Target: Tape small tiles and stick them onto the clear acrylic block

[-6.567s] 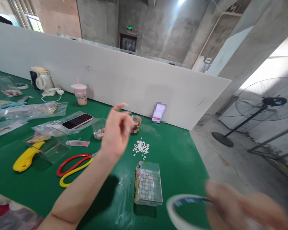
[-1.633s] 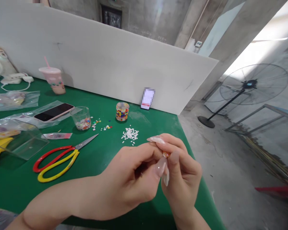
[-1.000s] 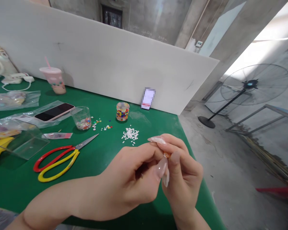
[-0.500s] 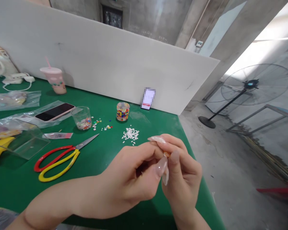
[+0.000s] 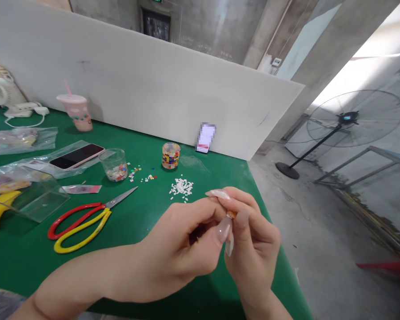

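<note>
Left hand (image 5: 190, 244) and right hand (image 5: 255, 235) meet at the fingertips above the green tabletop (image 5: 126, 231), near its right edge, pinching a small orange piece (image 5: 232, 215) between them. Just past the hands lies a loose heap of white chips (image 5: 182, 186). Behind it stands a round container (image 5: 171, 156) ringed with multicoloured tiles, and a lit phone (image 5: 206, 137) is propped at the foot of the white partition (image 5: 146, 84). To the left, a clear cup (image 5: 111, 160) holds mixed bits, with more coloured bits (image 5: 147, 177) strewn beside it. Scissors (image 5: 107, 208) with one red and one yellow handle loop lie beyond the left forearm, blades pointing away. Farther left are a clear box (image 5: 50, 200), a yellow tool (image 5: 0, 209), a dark-screened phone (image 5: 77, 156) resting on plastic, and a pink tumbler (image 5: 76, 113) with a straw.

The orange piece looks glossy; fingers cover most of it, so its shape cannot be told. The left forearm reaches in from the lower left, thumb against the piece. The right hand rises from below, fingers curled, one long pale nail pointing left across the top.
</note>
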`<state>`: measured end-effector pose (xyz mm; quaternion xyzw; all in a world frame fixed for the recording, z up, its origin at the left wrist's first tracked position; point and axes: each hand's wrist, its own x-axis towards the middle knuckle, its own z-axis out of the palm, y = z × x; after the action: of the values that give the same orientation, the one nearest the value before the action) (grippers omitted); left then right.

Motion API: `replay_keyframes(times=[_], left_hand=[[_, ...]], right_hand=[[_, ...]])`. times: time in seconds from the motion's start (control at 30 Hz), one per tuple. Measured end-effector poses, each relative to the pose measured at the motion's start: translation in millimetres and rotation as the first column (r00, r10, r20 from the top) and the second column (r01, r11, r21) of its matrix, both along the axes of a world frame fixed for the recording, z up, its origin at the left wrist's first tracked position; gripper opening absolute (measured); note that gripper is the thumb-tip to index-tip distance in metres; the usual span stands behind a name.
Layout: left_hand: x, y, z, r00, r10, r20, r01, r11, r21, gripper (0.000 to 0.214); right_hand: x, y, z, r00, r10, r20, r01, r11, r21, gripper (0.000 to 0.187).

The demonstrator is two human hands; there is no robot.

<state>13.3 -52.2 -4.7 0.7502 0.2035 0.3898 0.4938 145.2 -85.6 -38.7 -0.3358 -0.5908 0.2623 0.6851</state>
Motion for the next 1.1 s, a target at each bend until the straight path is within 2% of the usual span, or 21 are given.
replay_keyframes(times=[0.23,0.4,0.57,0.7,0.8,0.9,1.03,1.1], left_hand=[[1,-2,3.5,0.998,0.026,-0.065,-0.026,1.0,-0.004,0.023],[6,-1,1.4,0.984,0.152,-0.092,-0.136,0.978,0.16,0.026],[10,1,-3.1,0.962,0.253,-0.104,-0.207,0.92,0.332,0.023],[11,2,-4.6,0.963,0.246,-0.107,-0.191,0.91,0.368,0.021],[8,3,-5.3,0.963,0.226,-0.144,-0.164,0.923,0.349,0.019],[3,5,-4.6,0.961,0.183,-0.206,-0.125,0.956,0.267,0.02],[-7,8,1.6,0.967,0.082,-0.241,-0.05,0.99,0.134,0.02],[-12,13,6.6,0.963,0.095,-0.253,-0.068,0.991,0.111,0.021]], right_hand=[[-2,0,-0.8,0.999,-0.01,-0.036,0.009,0.999,-0.032,0.027],[-4,2,-1.4,0.989,0.026,-0.147,-0.039,0.995,-0.088,0.027],[-5,4,5.6,0.943,0.136,-0.303,-0.194,0.966,-0.17,0.024],[-2,5,11.4,0.843,0.247,-0.478,-0.399,0.883,-0.247,0.022],[2,7,11.6,0.779,0.287,-0.558,-0.481,0.844,-0.237,0.019],[7,10,10.4,0.74,0.27,-0.617,-0.511,0.822,-0.253,0.014],[9,15,10.1,0.747,0.169,-0.643,-0.461,0.828,-0.319,0.009],[10,17,10.5,0.763,0.137,-0.631,-0.432,0.835,-0.342,0.009]])
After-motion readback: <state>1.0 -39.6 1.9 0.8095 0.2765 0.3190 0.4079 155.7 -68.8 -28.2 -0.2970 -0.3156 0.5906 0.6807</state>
